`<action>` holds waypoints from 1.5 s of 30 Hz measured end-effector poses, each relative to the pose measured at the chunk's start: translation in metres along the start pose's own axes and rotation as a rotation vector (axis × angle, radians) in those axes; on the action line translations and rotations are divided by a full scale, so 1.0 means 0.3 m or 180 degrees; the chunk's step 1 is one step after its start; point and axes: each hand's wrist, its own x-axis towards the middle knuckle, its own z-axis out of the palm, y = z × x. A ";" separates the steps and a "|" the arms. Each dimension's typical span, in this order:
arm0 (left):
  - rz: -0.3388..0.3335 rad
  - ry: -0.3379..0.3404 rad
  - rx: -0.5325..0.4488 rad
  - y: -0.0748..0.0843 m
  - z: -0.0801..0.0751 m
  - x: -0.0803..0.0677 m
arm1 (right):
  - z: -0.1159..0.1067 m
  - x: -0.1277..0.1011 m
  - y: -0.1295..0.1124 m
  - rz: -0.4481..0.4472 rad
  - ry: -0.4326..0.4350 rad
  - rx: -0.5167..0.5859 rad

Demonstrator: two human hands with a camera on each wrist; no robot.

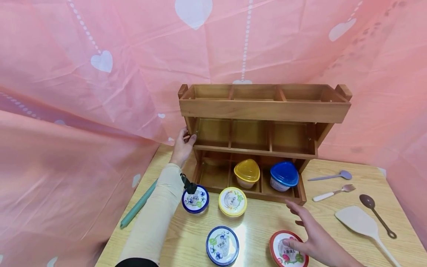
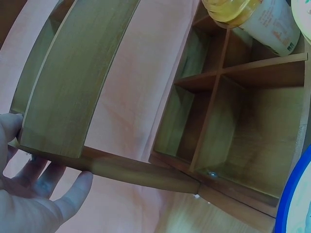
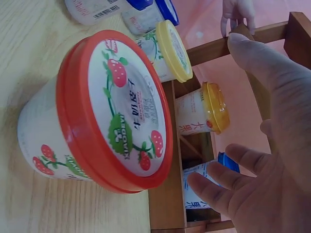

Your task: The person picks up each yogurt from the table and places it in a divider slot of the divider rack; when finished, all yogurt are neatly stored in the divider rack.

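A three-tier wooden shelf rack (image 1: 263,111) with compartments stands at the back of the table. My left hand (image 1: 182,148) holds its left side at the middle tier, fingers around the side board (image 2: 131,170). My right hand (image 1: 317,237) hovers with fingers spread near a red-lidded tub (image 1: 280,252), which has strawberries on its lid; in the right wrist view the hand is apart from the tub (image 3: 112,111). A yellow-lidded cup (image 1: 247,172) and a blue-lidded cup (image 1: 283,176) sit in the bottom tier's middle and right compartments.
Two blue-lidded tubs (image 1: 195,199) and a yellow-lidded tub (image 1: 232,202) stand before the rack. To the right lie a lilac spoon (image 1: 345,174), a fork (image 1: 347,188), a brown spoon (image 1: 367,201) and a pale spatula (image 1: 358,221). A green stick (image 1: 138,205) lies left.
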 end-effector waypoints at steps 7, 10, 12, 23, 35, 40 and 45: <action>0.0025 0.0005 -0.0021 -0.004 0.005 -0.001 | 0.020 -0.054 0.047 0.0547 -0.0459 0.0374; 0.0042 0.0012 -0.0020 -0.004 0.005 0.000 | 0.039 -0.071 0.067 0.1085 -0.0815 0.0653; 0.0046 0.0016 -0.0015 -0.006 0.003 0.002 | 0.058 -0.078 0.084 0.1325 -0.0928 0.0775; 0.0013 0.0001 -0.0006 -0.005 -0.001 -0.004 | 0.141 -0.128 0.182 0.1358 -0.0911 0.0710; 0.0078 0.0009 -0.0018 0.001 0.000 -0.002 | 0.147 -0.129 0.168 0.1753 -0.0966 0.0829; 0.0044 0.0020 0.0033 0.002 -0.002 -0.001 | 0.162 -0.131 0.189 0.1524 -0.0762 0.0709; 0.0067 0.0003 -0.0011 0.014 -0.002 -0.012 | 0.195 -0.151 0.242 0.0874 -0.0324 0.0754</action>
